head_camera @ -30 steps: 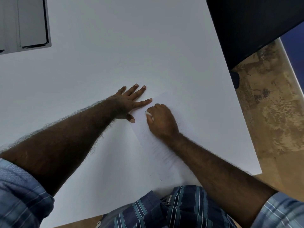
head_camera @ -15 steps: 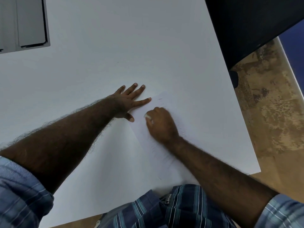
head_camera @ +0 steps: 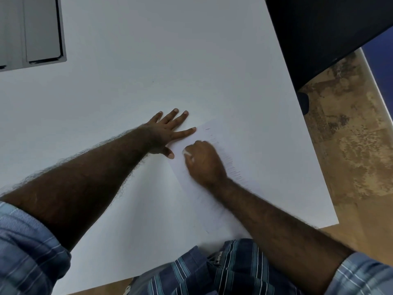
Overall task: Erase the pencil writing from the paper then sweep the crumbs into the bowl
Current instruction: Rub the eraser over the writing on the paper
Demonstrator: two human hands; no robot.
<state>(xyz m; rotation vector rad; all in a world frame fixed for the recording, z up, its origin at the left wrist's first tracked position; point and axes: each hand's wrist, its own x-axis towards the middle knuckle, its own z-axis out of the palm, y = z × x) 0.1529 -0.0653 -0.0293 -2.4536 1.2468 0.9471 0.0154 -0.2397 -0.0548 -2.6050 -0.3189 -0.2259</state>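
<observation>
Curled tight, the right hand [head_camera: 204, 161] grips a small white eraser [head_camera: 187, 153], of which only a pale sliver shows past the knuckles at the hand's left edge; it rests on the paper [head_camera: 251, 167] near the sheet's upper left part. Flat and spread, the left hand [head_camera: 168, 130] presses down with straight fingers, its forefinger and thumb lying on the paper's left edge and its other fingers on the table [head_camera: 148, 60] beyond it.

From the head view, the paper is a thin white sheet, smooth and matte, lying skewed on the table so that its far corner points up and to the right. It is nearly the same white as the tabletop, so its edges read only as faint lines. Fine grey pencil strokes fringe the area just right of the right hand and run down along the forearm; one short dark dash sits near the sheet's top. The table is a broad, smooth white slab with a sharp straight edge. A grey, flat-panelled object [head_camera: 32, 30] lies at its far left corner. Mottled brown flooring [head_camera: 350, 145] shows to the right. Striped blue sleeves [head_camera: 23, 252] are rolled above both forearms.
</observation>
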